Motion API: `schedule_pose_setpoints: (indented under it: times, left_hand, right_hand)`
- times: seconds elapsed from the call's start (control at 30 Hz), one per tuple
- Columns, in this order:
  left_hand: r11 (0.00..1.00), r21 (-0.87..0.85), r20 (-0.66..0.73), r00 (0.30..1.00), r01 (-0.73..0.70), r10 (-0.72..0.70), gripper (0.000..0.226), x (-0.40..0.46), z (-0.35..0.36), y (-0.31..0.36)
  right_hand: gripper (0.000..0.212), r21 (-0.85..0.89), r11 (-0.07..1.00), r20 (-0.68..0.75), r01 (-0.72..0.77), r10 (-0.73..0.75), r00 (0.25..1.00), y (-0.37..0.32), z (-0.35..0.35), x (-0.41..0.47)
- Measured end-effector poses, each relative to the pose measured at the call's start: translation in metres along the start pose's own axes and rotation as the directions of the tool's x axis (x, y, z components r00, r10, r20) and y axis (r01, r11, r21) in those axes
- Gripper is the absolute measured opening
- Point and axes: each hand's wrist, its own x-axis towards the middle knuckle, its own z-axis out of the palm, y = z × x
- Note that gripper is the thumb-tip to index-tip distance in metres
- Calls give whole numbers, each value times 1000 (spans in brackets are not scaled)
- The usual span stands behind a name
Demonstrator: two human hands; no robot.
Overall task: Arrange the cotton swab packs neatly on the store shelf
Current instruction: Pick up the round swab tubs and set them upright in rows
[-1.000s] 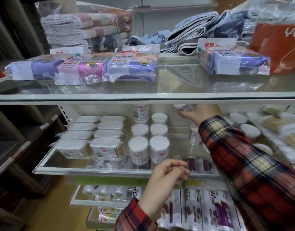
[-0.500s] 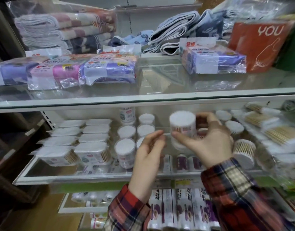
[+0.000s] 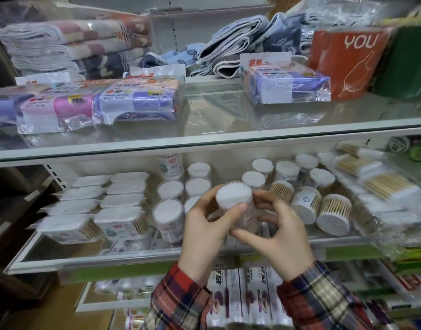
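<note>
Swab tub (image 3: 235, 206): held over the shelf (image 3: 157, 254).
Left hand (image 3: 209, 232): grips tub.
Right hand (image 3: 276, 227): grips tub too.
Risk: bumping standing tubs (image 3: 168, 220), so they may fall.

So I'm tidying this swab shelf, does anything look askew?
Yes. On the middle shelf, several round swab tubs to the right lie tipped on their sides, unlike the upright tubs on the left. Both hands hold another tub.
</note>
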Motion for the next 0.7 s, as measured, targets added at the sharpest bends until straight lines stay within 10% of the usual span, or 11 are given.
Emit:
schedule_pose_setpoints:
  times: [0.27, 0.47, 0.7]
  left_hand:
    - [995, -96, 165, 986, -11, 27, 57, 4, -18, 12]
    - [992, -100, 229, 968, -78, 99, 62, -4, -17, 10]
    - [987, -36, 220, 962, -158, 162, 66, -12, -22, -6]
  right_hand:
    - [48, 498, 720, 188, -483, 454, 871, -4, -22, 8]
    - [50, 592, 376, 540, -713, 472, 697, -20, -16, -1]
    - [55, 692, 245, 544, -679, 442, 714, -18, -7, -2]
